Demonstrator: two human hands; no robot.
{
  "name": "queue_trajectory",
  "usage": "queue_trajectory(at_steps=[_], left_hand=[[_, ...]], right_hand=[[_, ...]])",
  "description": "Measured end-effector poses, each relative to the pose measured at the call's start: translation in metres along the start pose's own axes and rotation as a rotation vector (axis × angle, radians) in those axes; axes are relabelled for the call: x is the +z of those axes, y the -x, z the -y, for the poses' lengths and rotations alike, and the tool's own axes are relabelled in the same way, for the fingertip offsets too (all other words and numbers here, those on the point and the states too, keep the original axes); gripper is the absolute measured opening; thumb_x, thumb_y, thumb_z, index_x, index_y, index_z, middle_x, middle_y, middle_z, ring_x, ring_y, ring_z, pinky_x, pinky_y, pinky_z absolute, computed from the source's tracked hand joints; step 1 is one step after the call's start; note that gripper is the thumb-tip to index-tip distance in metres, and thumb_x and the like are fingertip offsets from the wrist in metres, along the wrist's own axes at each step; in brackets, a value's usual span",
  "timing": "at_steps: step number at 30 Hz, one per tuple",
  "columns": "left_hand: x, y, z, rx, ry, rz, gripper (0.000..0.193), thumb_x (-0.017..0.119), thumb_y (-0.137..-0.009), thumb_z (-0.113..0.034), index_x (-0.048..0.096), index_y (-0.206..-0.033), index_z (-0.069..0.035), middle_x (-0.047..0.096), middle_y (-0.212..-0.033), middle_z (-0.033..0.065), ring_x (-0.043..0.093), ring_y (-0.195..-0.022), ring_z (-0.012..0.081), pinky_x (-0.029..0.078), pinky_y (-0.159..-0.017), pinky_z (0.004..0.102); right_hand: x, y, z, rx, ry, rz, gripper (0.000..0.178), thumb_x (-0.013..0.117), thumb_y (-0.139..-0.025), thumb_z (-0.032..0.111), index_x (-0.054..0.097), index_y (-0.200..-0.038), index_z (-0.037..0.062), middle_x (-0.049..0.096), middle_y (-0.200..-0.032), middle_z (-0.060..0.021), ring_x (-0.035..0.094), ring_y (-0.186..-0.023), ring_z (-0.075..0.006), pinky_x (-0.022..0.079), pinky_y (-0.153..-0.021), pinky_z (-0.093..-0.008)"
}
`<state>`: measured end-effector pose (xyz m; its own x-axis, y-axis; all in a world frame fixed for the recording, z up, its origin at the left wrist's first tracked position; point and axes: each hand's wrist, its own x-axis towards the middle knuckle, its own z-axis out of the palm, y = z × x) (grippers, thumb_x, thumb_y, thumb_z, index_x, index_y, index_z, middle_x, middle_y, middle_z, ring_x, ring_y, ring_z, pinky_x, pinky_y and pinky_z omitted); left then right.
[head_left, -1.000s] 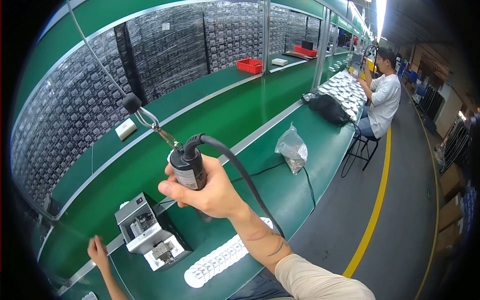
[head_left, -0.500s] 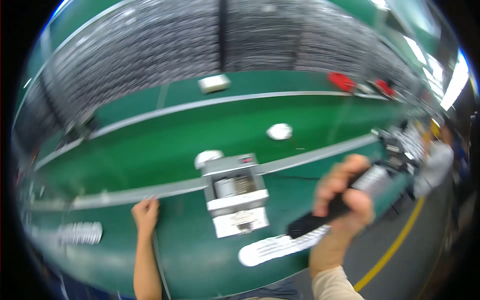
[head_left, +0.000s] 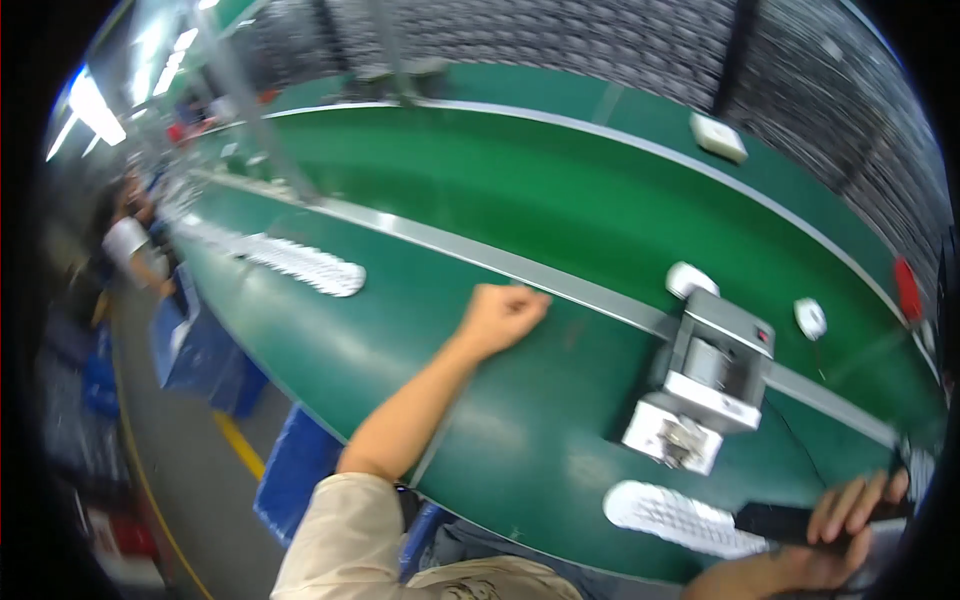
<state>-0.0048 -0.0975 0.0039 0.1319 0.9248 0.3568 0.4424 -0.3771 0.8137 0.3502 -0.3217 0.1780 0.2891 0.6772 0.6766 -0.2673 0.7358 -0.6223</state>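
My left hand (head_left: pixel 503 318) rests closed on the green bench beside the metal rail, fingers curled. Whether anything is inside the fist is hidden. At the lower right, my right hand (head_left: pixel 840 525) grips a long black object (head_left: pixel 775 520); blur and the picture's edge keep me from telling its kind. Just left of that hand lies a row of overlapping white pieces (head_left: pixel 670 510) with rounded ends. A grey box-shaped machine (head_left: pixel 725 345) with a red switch stands on the bench between my hands. On its front sits a white plate (head_left: pixel 650 430) with a metal fixture.
Another white row (head_left: pixel 310 265) runs along the bench's far left. Two white rounded pieces (head_left: pixel 810 318) (head_left: pixel 692 280) lie by the machine. A pale block (head_left: pixel 718 137) sits on the upper shelf. Blue bins (head_left: pixel 300 470) stand beside the bench; a person (head_left: pixel 130 245) is farther left.
The view has swung left, bringing the aisle and blue bins into sight and shifting the machine rightward. My right hand, still holding the black object, is now lower, near the right edge. My left hand stays closed.
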Motion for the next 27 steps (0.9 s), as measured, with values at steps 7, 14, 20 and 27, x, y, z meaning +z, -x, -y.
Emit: queue_trajectory(at_steps=[7,14,20,27], left_hand=[[-0.005,-0.007,0.009,-0.024,-0.039,-0.026,0.034,0.064,-0.084,-0.017,0.056,-0.056,0.000,0.047,-0.044,0.0016,0.042,-0.042,0.0060,0.031,-0.041,0.0234],[0.012,-0.009,0.009,-0.038,-0.029,0.004,0.037,0.064,-0.085,-0.020,0.055,-0.056,0.001,0.044,-0.043,0.0009,0.039,-0.041,0.0060,0.029,-0.040,0.0235],[-0.008,-0.001,0.027,-0.034,-0.003,-0.001,0.039,0.061,-0.088,-0.018,0.050,-0.055,-0.001,0.042,-0.046,-0.0013,0.038,-0.040,0.0041,0.027,-0.038,0.0218],[0.005,-0.005,0.026,-0.048,0.080,0.052,0.037,0.058,-0.089,-0.015,0.049,-0.057,0.000,0.044,-0.047,-0.0003,0.039,-0.040,0.0045,0.027,-0.038,0.0210]], right_hand=[[0.024,-0.013,-0.024,-0.001,-0.036,0.018,0.053,0.067,-0.079,0.004,0.035,-0.121,0.0051,0.055,-0.072,-0.0070,0.052,-0.051,-0.0182,0.047,-0.042,-0.0294],[0.029,-0.013,-0.050,0.027,0.381,-0.073,0.048,0.066,-0.077,0.007,0.038,-0.117,0.0021,0.049,-0.064,-0.0049,0.050,-0.050,-0.0146,0.043,-0.040,-0.0277],[0.028,-0.016,-0.062,0.176,0.230,-0.016,0.046,0.068,-0.070,-0.006,0.048,-0.111,-0.0019,0.060,-0.075,-0.0043,0.054,-0.066,-0.0075,0.042,-0.061,-0.0209],[0.024,-0.019,-0.061,0.190,0.320,0.076,0.051,0.066,-0.071,-0.009,0.041,-0.115,-0.0017,0.062,-0.081,-0.0094,0.058,-0.072,-0.0101,0.045,-0.063,-0.0236]])
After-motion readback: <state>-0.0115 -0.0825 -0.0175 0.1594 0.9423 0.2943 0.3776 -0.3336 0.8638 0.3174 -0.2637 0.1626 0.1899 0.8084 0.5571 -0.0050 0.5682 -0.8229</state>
